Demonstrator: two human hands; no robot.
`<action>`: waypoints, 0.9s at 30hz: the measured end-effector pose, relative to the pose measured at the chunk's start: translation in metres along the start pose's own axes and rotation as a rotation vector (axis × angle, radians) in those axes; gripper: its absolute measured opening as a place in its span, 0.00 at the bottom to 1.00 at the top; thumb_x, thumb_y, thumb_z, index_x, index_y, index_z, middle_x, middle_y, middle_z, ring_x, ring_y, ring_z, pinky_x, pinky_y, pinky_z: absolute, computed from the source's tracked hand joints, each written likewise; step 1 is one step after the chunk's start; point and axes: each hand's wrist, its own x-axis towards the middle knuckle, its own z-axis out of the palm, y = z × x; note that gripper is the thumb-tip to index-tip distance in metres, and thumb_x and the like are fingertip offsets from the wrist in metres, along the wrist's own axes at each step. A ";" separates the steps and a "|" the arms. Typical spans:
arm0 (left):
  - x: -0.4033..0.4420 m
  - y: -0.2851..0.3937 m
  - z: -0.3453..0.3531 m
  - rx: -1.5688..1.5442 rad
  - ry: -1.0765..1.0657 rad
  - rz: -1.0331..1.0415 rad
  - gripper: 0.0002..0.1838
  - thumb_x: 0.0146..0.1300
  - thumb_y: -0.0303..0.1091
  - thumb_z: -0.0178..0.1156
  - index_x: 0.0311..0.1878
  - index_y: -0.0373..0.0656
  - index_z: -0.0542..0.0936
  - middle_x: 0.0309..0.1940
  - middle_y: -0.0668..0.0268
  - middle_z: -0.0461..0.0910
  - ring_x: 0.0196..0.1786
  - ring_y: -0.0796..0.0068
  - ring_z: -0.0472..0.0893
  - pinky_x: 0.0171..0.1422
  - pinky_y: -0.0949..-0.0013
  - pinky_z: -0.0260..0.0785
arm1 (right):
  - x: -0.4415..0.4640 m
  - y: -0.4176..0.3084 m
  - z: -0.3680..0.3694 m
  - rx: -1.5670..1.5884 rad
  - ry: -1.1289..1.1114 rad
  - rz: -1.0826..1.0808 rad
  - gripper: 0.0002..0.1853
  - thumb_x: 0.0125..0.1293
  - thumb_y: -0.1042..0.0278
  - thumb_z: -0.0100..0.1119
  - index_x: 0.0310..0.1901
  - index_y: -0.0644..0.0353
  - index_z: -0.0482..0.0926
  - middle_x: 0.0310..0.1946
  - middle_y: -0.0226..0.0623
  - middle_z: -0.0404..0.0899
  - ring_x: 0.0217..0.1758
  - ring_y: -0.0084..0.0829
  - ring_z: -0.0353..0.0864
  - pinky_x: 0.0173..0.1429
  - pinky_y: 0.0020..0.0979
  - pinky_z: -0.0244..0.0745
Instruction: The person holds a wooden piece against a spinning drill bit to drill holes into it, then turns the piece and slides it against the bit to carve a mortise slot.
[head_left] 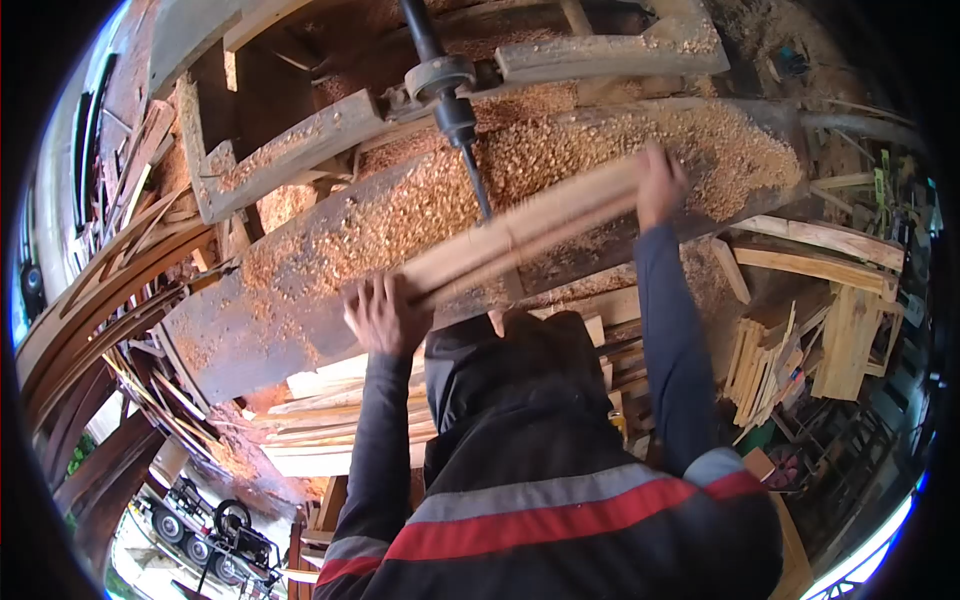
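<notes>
A squared length of wood (530,222) is held at a slant, its right end higher in the view, over the shavings-covered bench. My left hand (388,312) is closed on its near left end, fingers bent over the wood. Around the other end wraps my right hand (660,185), somewhat blurred by motion. Just behind the wood's far edge a drill bit (475,182) points down from its dark chuck (456,118); whether the bit touches the wood I cannot tell.
Wood shavings (530,155) lie thick on the bench top (240,350). A timber frame (290,150) stands behind it. Stacked boards (320,425) lie below the bench, and more wood pieces (770,360) are piled at the right. Long curved planks (120,270) lean at the left.
</notes>
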 end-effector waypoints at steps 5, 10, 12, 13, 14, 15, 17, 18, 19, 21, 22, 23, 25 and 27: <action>-0.003 0.023 -0.009 -0.105 -0.057 -0.151 0.35 0.39 0.49 0.80 0.52 0.50 0.78 0.47 0.63 0.80 0.51 0.57 0.77 0.53 0.51 0.63 | 0.012 -0.007 0.005 0.058 -0.063 0.016 0.18 0.70 0.60 0.67 0.42 0.71 0.87 0.34 0.38 0.88 0.37 0.27 0.85 0.49 0.28 0.77; 0.008 0.020 -0.025 -0.134 -0.115 -0.116 0.35 0.42 0.48 0.76 0.55 0.48 0.76 0.52 0.63 0.80 0.56 0.58 0.77 0.60 0.51 0.63 | 0.048 0.018 0.023 0.212 -0.117 -0.008 0.15 0.68 0.61 0.64 0.31 0.68 0.83 0.32 0.40 0.87 0.41 0.32 0.85 0.52 0.32 0.77; -0.010 0.022 -0.007 -0.183 -0.135 -0.167 0.35 0.43 0.47 0.74 0.56 0.49 0.76 0.50 0.65 0.79 0.55 0.61 0.77 0.60 0.52 0.63 | 0.041 -0.013 0.041 0.213 -0.100 -0.017 0.15 0.68 0.63 0.64 0.26 0.64 0.80 0.31 0.40 0.86 0.40 0.33 0.86 0.53 0.33 0.77; -0.012 0.021 -0.008 -0.199 -0.138 -0.174 0.35 0.43 0.47 0.73 0.57 0.50 0.75 0.50 0.65 0.79 0.55 0.62 0.77 0.59 0.52 0.63 | 0.036 -0.009 0.041 0.192 -0.106 -0.030 0.15 0.68 0.63 0.64 0.26 0.64 0.80 0.31 0.40 0.86 0.40 0.33 0.86 0.53 0.33 0.77; -0.016 0.015 -0.014 -0.238 -0.143 -0.182 0.31 0.47 0.44 0.71 0.58 0.52 0.75 0.50 0.67 0.79 0.54 0.63 0.77 0.58 0.53 0.62 | 0.032 -0.006 0.042 0.214 -0.089 -0.029 0.15 0.68 0.64 0.63 0.26 0.64 0.80 0.29 0.40 0.86 0.40 0.33 0.86 0.54 0.33 0.76; -0.020 0.006 -0.014 -0.205 -0.104 -0.160 0.26 0.53 0.43 0.67 0.57 0.53 0.76 0.50 0.69 0.80 0.53 0.66 0.78 0.57 0.55 0.62 | 0.033 -0.006 0.040 0.239 -0.077 -0.027 0.14 0.68 0.65 0.63 0.26 0.64 0.80 0.28 0.40 0.85 0.40 0.33 0.85 0.54 0.33 0.76; -0.036 -0.017 -0.008 -0.105 -0.089 -0.155 0.23 0.56 0.44 0.64 0.56 0.54 0.78 0.52 0.70 0.81 0.51 0.68 0.78 0.57 0.57 0.61 | 0.000 -0.014 0.049 0.205 -0.070 -0.016 0.13 0.68 0.67 0.62 0.25 0.63 0.80 0.28 0.39 0.85 0.39 0.31 0.85 0.55 0.34 0.76; -0.042 -0.030 -0.014 -0.075 -0.086 -0.148 0.24 0.58 0.46 0.64 0.58 0.53 0.78 0.52 0.70 0.82 0.51 0.69 0.79 0.55 0.58 0.62 | -0.011 -0.008 0.051 0.228 -0.062 -0.008 0.12 0.67 0.68 0.62 0.25 0.63 0.80 0.29 0.39 0.85 0.38 0.31 0.84 0.55 0.35 0.76; -0.050 -0.043 -0.021 -0.043 -0.086 -0.134 0.24 0.60 0.47 0.63 0.59 0.51 0.79 0.53 0.69 0.83 0.50 0.71 0.80 0.53 0.60 0.63 | -0.027 -0.001 0.052 0.252 -0.048 0.006 0.12 0.67 0.69 0.62 0.25 0.63 0.80 0.29 0.38 0.85 0.38 0.31 0.84 0.55 0.35 0.76; -0.072 -0.074 -0.028 -0.102 -0.110 -0.148 0.20 0.63 0.43 0.62 0.58 0.51 0.80 0.54 0.68 0.84 0.51 0.69 0.81 0.53 0.59 0.63 | -0.072 -0.014 0.065 0.272 -0.020 0.041 0.11 0.67 0.71 0.61 0.26 0.63 0.80 0.29 0.37 0.85 0.37 0.29 0.83 0.55 0.36 0.76; -0.087 -0.091 -0.033 -0.101 -0.114 -0.176 0.20 0.62 0.42 0.63 0.57 0.51 0.80 0.53 0.68 0.84 0.51 0.67 0.81 0.53 0.57 0.63 | -0.101 -0.017 0.070 0.282 -0.034 0.053 0.11 0.67 0.71 0.61 0.26 0.64 0.80 0.29 0.38 0.85 0.37 0.29 0.82 0.54 0.35 0.76; -0.093 -0.106 -0.034 -0.096 -0.107 -0.205 0.20 0.60 0.41 0.64 0.56 0.50 0.79 0.52 0.67 0.84 0.50 0.65 0.81 0.54 0.56 0.64 | -0.119 -0.021 0.077 0.303 -0.047 0.058 0.11 0.68 0.72 0.61 0.27 0.65 0.81 0.29 0.38 0.85 0.37 0.28 0.82 0.54 0.33 0.75; -0.086 -0.116 -0.045 -0.121 -0.100 -0.149 0.22 0.56 0.41 0.67 0.54 0.49 0.79 0.51 0.65 0.84 0.48 0.61 0.81 0.55 0.53 0.64 | -0.131 -0.025 0.075 0.422 -0.048 0.141 0.11 0.70 0.72 0.61 0.28 0.66 0.83 0.29 0.37 0.85 0.37 0.26 0.81 0.51 0.29 0.75; -0.084 -0.120 -0.043 -0.107 -0.129 -0.102 0.23 0.54 0.44 0.69 0.53 0.49 0.79 0.49 0.64 0.84 0.46 0.58 0.81 0.55 0.52 0.64 | -0.130 -0.021 0.075 0.441 -0.059 0.107 0.12 0.71 0.71 0.63 0.30 0.68 0.84 0.30 0.35 0.85 0.36 0.24 0.81 0.47 0.27 0.76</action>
